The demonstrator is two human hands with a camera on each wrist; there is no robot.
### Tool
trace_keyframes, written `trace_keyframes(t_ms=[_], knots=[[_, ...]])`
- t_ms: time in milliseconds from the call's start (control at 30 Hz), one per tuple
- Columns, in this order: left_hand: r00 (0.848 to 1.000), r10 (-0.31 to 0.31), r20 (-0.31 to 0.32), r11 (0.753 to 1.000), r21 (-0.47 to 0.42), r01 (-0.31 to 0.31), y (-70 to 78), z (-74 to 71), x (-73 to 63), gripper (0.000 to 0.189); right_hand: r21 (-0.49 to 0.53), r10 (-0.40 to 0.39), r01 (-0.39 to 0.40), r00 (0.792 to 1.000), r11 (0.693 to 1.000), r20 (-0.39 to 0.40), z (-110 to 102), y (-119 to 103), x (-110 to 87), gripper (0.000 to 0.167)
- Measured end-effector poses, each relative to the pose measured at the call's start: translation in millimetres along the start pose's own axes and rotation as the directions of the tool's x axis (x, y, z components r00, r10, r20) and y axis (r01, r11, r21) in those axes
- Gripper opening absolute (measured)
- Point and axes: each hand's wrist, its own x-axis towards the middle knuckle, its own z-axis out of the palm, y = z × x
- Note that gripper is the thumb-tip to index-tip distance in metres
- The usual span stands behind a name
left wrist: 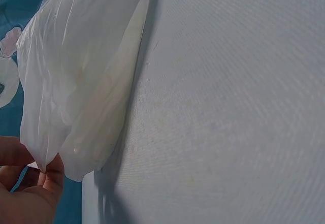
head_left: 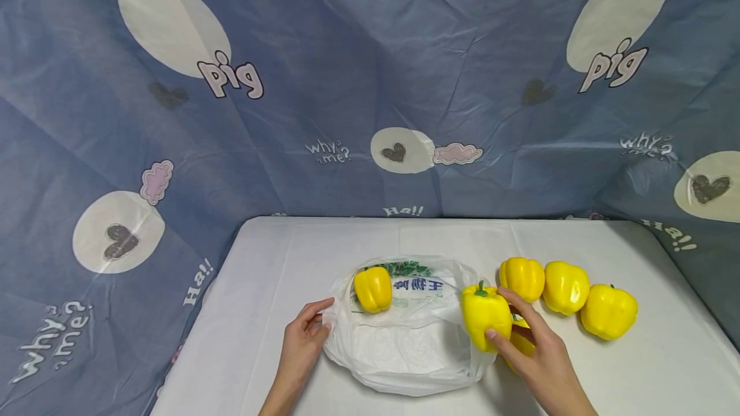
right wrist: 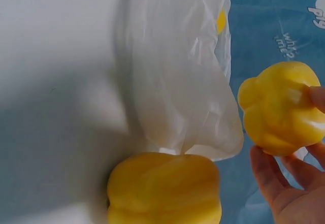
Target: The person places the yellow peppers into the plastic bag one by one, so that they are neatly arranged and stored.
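Note:
A white plastic bag (head_left: pixel 405 352) with green and blue print lies on the table with its mouth spread wide. One yellow bell pepper (head_left: pixel 373 289) rests inside it at the far left. My left hand (head_left: pixel 302 342) pinches the bag's left rim between thumb and fingers, also plain in the left wrist view. In my right hand (head_left: pixel 534 345) a second yellow bell pepper (head_left: pixel 484 316), green stem up, is gripped over the bag's right edge. Beneath that hand another yellow bell pepper (right wrist: pixel 165 189) sits beside the bag, partly hidden in the head view.
Several yellow bell peppers stand in a row at the right, among them a near one (head_left: pixel 609 312) and a middle one (head_left: pixel 566 287). The table (head_left: pixel 277 262) has a white cover. A blue printed cloth (head_left: pixel 347 82) hangs behind and at the sides.

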Motion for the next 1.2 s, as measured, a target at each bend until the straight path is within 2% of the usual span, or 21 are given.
trace_keyframes(t_ms=[367,600,800,1067,1200], knots=[[1.000,0.009,0.005,1.000,-0.009,-0.009,0.5,0.6,0.4,0.043,0.026,-0.015,0.012,0.992,1.000,0.121,7,-4,13.1,0.061],[1.000,0.014,0.003,1.000,0.000,-0.014,0.7,0.7,0.7,0.043,0.040,0.018,-0.027,0.977,0.999,0.213,12,-11,21.1,0.060],[1.000,0.014,-0.004,1.000,0.010,-0.014,0.9,1.0,1.0,0.043,0.026,0.017,-0.025,0.967,0.999,0.254,18,-15,31.1,0.062],[1.000,0.016,0.000,1.000,0.007,-0.016,1.0,1.4,0.8,0.044,0.009,0.035,-0.041,0.938,0.999,0.344,22,-18,40.8,0.060],[1.000,0.015,0.001,1.000,0.000,-0.015,1.0,1.5,0.7,0.044,0.016,0.022,-0.030,0.931,0.999,0.364,24,-20,45.7,0.059]])
